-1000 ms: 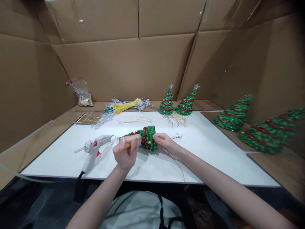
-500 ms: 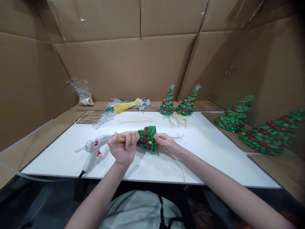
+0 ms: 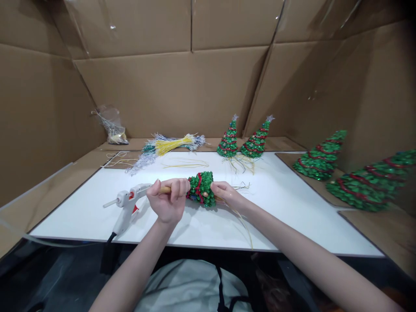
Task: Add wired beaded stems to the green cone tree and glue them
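A small green Christmas tree (image 3: 202, 189) with red garland lies on its side between my hands, just above the white board (image 3: 279, 221). My left hand (image 3: 169, 197) is wrapped round a wooden stick (image 3: 165, 190) at the tree's narrow end; what the stick's far end touches is hidden. At the wide base, my right hand (image 3: 226, 195) grips the tree, with the thumb on its edge and the other fingers partly hidden. Thin yellow wires (image 3: 244, 225) trail from under the right hand toward the board's front edge.
A white glue gun (image 3: 125, 208) rests left of my left hand. Behind lie bundled wires (image 3: 173, 144), silver tinsel (image 3: 143, 161) and a plastic bag (image 3: 114, 128). Two star-topped trees (image 3: 228, 141) stand at the back; two more trees (image 3: 321, 158) are at right. Cardboard walls (image 3: 162, 91) surround the board.
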The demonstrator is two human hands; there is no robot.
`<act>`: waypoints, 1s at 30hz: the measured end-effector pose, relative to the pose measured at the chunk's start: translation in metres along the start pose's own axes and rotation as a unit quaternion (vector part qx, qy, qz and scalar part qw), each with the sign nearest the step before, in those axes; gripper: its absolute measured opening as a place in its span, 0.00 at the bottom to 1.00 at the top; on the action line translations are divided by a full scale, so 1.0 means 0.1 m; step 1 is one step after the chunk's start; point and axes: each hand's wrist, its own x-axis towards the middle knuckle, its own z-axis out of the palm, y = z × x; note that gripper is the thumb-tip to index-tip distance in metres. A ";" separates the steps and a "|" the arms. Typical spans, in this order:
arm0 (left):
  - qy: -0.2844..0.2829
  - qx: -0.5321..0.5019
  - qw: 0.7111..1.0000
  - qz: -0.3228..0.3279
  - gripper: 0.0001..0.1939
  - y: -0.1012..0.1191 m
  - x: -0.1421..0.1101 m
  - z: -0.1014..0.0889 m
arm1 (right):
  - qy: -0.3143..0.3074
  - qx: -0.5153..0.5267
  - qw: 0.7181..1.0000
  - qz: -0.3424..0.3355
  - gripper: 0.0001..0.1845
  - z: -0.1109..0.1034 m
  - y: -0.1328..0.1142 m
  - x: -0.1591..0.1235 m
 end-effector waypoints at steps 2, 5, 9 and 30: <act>-0.001 0.000 1.000 0.004 0.28 0.00 -0.01 0.00 | 0.002 -0.001 1.000 -0.001 0.30 0.00 0.01 0.00; -0.001 -0.003 1.000 0.008 0.28 -0.01 -0.04 -0.02 | 0.005 -0.001 1.000 0.001 0.29 0.00 0.03 0.00; 0.011 -0.010 1.000 0.004 0.28 0.00 -0.05 -0.05 | 0.001 -0.005 1.000 0.000 0.29 0.00 0.02 0.00; 0.054 -0.038 0.997 -0.026 0.29 -0.07 -0.12 -0.08 | 0.003 -0.003 1.000 0.000 0.30 0.00 0.03 0.00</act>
